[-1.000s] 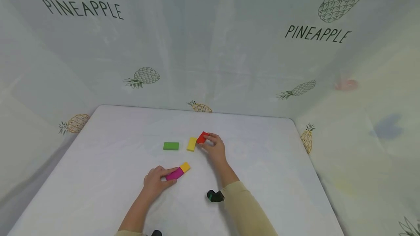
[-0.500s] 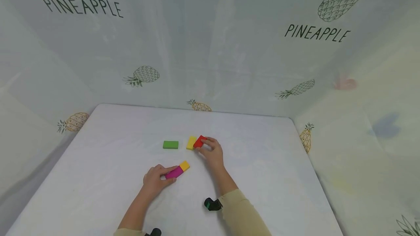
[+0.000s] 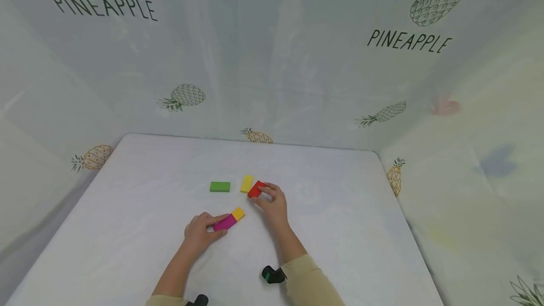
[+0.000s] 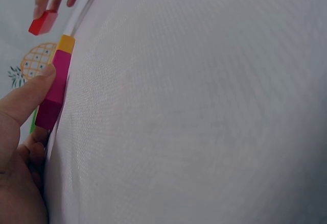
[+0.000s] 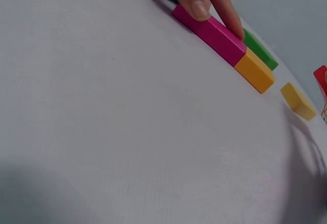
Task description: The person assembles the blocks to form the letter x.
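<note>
Between thumb and fingers my left hand (image 3: 198, 234) grips a magenta block (image 3: 224, 223) lying on the table. An orange block (image 5: 254, 71) butts against its far end, in line with it. My right hand (image 3: 274, 208) pinches a red block (image 3: 255, 190), which the left wrist view shows raised above the table. That red block is tilted and overlaps the edge of a yellow block (image 3: 246, 183) in the head view. Left of the yellow one, a green block (image 3: 220, 187) lies flat. Only the red block's edge (image 5: 321, 81) enters the right wrist view.
A white-covered table (image 3: 340, 230) bears all the blocks. Behind it hangs a pale curtain (image 3: 272, 60) printed with pineapples. A black wrist device (image 3: 273, 275) juts from the right sleeve, another (image 3: 199, 300) by the left sleeve.
My right hand has drawn the red block toward me and slightly left, from beside the yellow block's upper part to its lower right. The left hand keeps its grip on the magenta block.
</note>
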Motion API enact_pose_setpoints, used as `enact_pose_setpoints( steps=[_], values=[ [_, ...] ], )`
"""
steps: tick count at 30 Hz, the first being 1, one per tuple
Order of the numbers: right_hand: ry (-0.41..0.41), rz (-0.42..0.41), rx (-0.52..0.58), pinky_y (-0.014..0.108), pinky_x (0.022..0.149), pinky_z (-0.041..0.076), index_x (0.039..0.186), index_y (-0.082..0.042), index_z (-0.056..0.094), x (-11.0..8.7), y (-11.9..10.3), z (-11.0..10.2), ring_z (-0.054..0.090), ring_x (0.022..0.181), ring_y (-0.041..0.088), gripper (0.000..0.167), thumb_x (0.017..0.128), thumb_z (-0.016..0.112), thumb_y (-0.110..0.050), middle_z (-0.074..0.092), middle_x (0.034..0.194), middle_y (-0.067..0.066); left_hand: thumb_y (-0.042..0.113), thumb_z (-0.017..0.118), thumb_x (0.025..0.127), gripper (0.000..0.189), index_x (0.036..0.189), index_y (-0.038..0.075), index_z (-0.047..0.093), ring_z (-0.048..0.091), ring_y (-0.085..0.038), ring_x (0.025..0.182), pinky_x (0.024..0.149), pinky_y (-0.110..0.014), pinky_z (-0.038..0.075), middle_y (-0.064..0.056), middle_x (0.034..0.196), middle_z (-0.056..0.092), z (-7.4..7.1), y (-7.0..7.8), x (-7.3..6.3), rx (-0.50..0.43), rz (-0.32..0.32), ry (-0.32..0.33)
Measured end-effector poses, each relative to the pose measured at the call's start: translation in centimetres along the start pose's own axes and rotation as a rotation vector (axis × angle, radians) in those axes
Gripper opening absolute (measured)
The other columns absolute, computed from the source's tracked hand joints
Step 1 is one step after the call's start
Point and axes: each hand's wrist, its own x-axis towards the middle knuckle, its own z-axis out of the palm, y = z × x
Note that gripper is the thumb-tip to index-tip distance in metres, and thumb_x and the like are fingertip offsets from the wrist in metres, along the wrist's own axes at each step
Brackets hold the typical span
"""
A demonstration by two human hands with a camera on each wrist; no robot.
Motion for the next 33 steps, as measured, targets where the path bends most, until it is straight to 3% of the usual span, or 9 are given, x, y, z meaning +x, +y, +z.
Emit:
enact_pose_setpoints(
  steps=[21, 33],
  values=[
    [0.060, -0.039, 0.013, 0.040, 0.090, 0.050, 0.110, -0.019, 0.076, -2.3, 0.5, 1.1, 0.042, 0.126, 0.021, 0.031, 0.079, 0.081, -0.016, 0.055, 0.129, -0.009, 0.030, 0.081, 0.079, 0.048, 0.125, 0.030, 0.068, 0.046, -0.017, 0.087, 0.070, -0.036, 0.032, 0.005, 0.086, 0.051, 0.1, -0.1, 0.1, 0.007, 0.010, 0.009],
    [0.073, -0.186, -0.105, 0.039, 0.093, 0.046, 0.105, -0.017, 0.077, -2.6, 1.3, 1.3, 0.045, 0.121, 0.021, 0.029, 0.076, 0.083, -0.019, 0.058, 0.124, -0.005, 0.030, 0.082, 0.079, 0.049, 0.125, 0.029, 0.068, 0.045, -0.017, 0.085, 0.069, -0.035, 0.033, 0.005, 0.085, 0.050, 0.0, 0.0, 0.1, 0.012, 0.012, 0.007]
  ],
)
